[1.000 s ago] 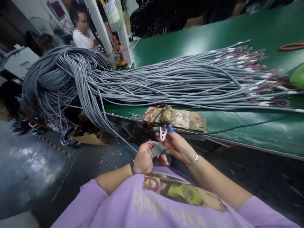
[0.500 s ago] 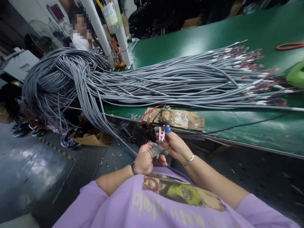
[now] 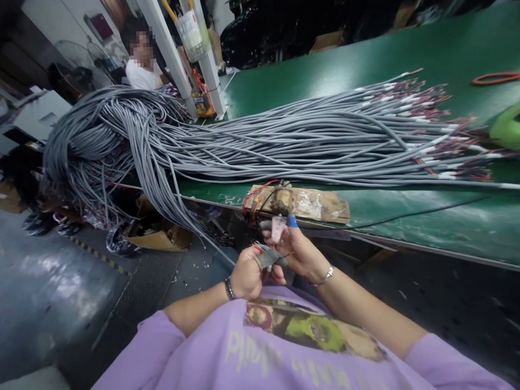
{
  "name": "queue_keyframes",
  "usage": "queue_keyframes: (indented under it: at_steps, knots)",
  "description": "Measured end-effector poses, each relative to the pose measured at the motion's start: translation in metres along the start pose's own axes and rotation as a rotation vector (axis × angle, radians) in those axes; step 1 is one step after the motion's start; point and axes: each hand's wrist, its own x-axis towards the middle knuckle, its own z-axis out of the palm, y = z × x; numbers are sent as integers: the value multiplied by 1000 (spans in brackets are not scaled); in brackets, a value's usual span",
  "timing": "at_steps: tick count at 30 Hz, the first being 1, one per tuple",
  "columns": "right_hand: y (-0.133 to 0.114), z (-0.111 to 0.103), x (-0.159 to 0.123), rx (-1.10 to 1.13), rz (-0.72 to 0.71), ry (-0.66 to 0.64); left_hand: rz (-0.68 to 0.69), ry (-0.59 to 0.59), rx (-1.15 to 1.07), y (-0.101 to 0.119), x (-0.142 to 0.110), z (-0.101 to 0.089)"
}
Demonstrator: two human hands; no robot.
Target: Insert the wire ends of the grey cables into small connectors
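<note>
My left hand (image 3: 246, 272) is closed in front of my waist, its thumb covered in grey wrapping. Thin coloured wires (image 3: 260, 247) stick out between its thumb and fingers. Close beside it, my right hand (image 3: 303, 251) pinches a small pale pink plastic piece (image 3: 279, 228) shaped like a clip, with a blue covering on the thumb tip. The fingers of both hands nearly meet, and dark wire ends show between them. From the bench, a grey cable (image 3: 217, 250) runs down towards my left hand.
A thick bundle of grey cables (image 3: 275, 140) lies along the green bench (image 3: 440, 217). A worn wooden block (image 3: 324, 205) with wires sits at the front edge. A cardboard box (image 3: 167, 238) stands below left. Another person (image 3: 141, 71) is beyond the posts (image 3: 211, 77).
The pink piece has turned in my right hand, showing a broader face. My left hand stays almost where it was.
</note>
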Motion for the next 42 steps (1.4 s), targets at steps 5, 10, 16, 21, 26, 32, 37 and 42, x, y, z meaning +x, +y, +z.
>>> queue_keyframes:
  at_steps: [5,10,16,21,26,32,37,42]
  knots:
    - [-3,-6,-2,-1,12,-49,94,55,52,-4,-4,-4]
    - [-1,-6,-3,-49,-66,4,180,148,45,-7,-2,-5]
    - [1,-2,-9,-236,-319,215,167,134,40,-8,2,-2]
    - [0,-1,-2,-46,-96,55,140,135,38,-8,5,-2]
    - [3,-2,5,161,-63,-10,103,130,32,-9,6,-2]
    - [8,-3,5,262,-37,-12,103,152,40,-10,4,-2]
    - [10,-13,2,237,-2,-39,164,145,66,-12,0,-6]
    - [7,-16,-2,187,-3,-34,384,111,297,-11,-5,-18]
